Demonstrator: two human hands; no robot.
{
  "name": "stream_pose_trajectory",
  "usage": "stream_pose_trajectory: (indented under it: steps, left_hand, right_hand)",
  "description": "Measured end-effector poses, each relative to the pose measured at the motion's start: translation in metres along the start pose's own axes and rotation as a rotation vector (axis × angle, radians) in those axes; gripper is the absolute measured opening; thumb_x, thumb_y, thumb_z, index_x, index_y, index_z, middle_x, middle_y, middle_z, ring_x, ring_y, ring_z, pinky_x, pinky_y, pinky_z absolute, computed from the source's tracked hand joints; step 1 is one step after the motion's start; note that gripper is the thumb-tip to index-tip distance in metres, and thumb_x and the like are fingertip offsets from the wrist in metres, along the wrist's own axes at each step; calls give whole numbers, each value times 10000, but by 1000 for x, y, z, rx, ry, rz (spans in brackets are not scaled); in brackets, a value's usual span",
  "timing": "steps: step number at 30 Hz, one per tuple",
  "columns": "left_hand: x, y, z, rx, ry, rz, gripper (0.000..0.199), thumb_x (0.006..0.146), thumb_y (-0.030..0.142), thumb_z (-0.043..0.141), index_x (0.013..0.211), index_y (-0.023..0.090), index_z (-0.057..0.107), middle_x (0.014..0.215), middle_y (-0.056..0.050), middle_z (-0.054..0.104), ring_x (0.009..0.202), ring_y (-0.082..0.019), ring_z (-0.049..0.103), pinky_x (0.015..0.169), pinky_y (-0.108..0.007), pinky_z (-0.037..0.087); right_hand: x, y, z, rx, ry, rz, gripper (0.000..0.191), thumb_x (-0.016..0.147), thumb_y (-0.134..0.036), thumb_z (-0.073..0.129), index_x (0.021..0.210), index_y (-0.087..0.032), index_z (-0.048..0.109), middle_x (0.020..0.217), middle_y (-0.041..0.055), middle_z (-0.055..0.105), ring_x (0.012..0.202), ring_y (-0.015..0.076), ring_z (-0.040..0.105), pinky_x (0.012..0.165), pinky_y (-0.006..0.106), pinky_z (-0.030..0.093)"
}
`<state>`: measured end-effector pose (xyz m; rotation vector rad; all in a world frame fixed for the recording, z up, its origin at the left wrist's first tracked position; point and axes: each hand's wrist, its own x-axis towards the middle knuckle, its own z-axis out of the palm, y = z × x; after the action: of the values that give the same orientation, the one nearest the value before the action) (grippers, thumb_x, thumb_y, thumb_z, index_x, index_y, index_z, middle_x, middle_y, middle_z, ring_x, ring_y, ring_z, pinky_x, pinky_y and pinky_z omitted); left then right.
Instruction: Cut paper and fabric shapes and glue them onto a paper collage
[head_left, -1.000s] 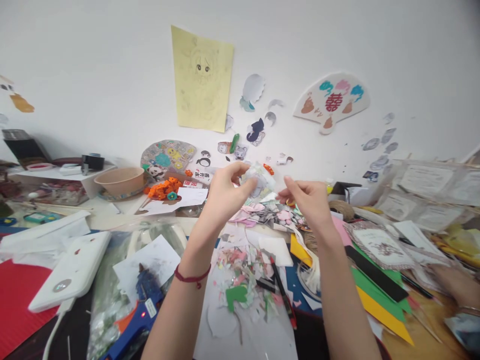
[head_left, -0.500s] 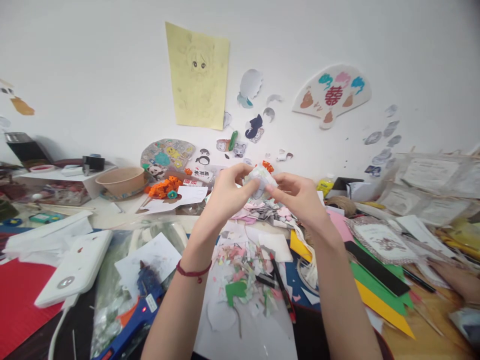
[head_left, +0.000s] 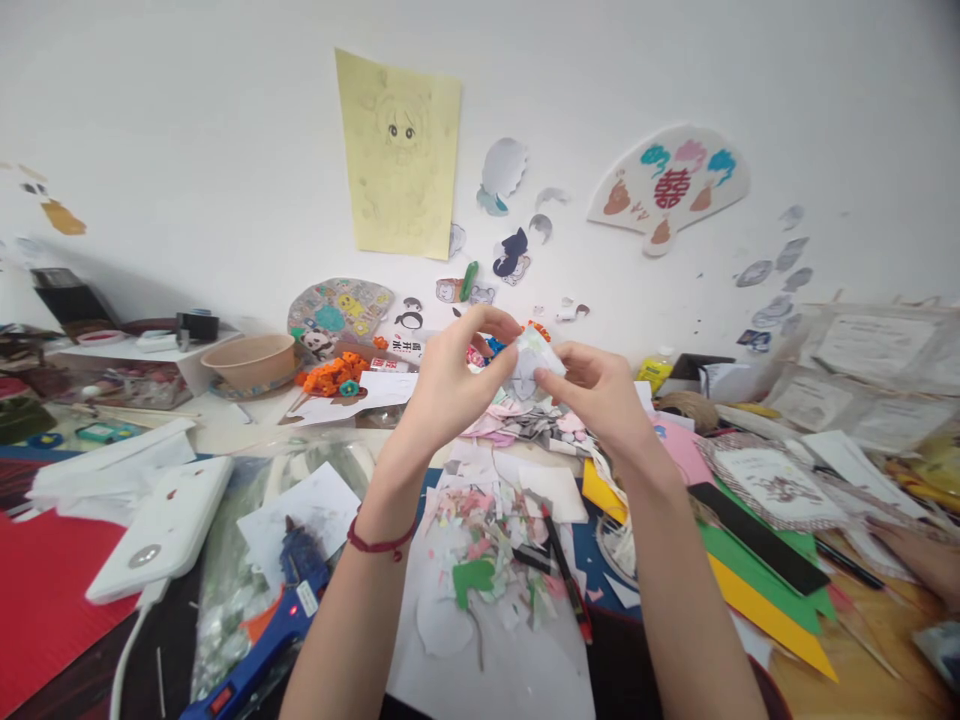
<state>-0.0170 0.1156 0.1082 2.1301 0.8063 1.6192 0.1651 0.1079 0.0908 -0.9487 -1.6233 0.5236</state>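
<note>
Left hand [head_left: 469, 385] and right hand [head_left: 604, 395]: both pinching pale paper piece [head_left: 534, 368] | place: raised above far-middle scrap pile [head_left: 517, 418] | handling: likely light, soft, easily creased or torn; best held lightly by opposite edges

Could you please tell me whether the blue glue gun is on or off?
The blue glue gun appears to be on: a small red light glows on its body.
</note>
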Motion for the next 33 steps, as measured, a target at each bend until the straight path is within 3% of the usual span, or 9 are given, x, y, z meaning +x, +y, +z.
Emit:
stream_pose_trajectory:
  steps: [4,17,24,33]
  left_hand:
    - [-2,4,-3,117,-37,28,169,829,99,563,933,216,625,1025,1,714,914,-150,641,826,-295,479]
    - [-5,4,4,177,-70,34,85,847,151,575,883,204,631,929,-5,708,870,-159,604,807,-315,439]
    - [-5,3,10,136,-37,-15,68,833,155,586,872,203,617,895,1,697,843,-157,598,731,-306,415]
    - [-2,-3,16,21,3,-92,44,828,190,596,853,198,631,918,-16,695,834,-158,603,696,-310,416]
  right_hand:
    - [-1,-2,0,3,-9,-40,183,773,-354,748,843,-189,710,795,12,687,647,127,584,577,248,463]
    - [-3,0,-4,-61,-35,-110,162,815,-356,733,884,-210,730,839,10,721,687,147,633,612,265,501]
    - [-2,0,-4,11,-57,-68,237,776,-406,770,890,-203,727,866,32,728,721,173,657,672,302,544]
    - [-3,1,-6,174,-94,26,286,729,-340,821,963,-199,739,875,30,745,708,152,674,642,274,568]
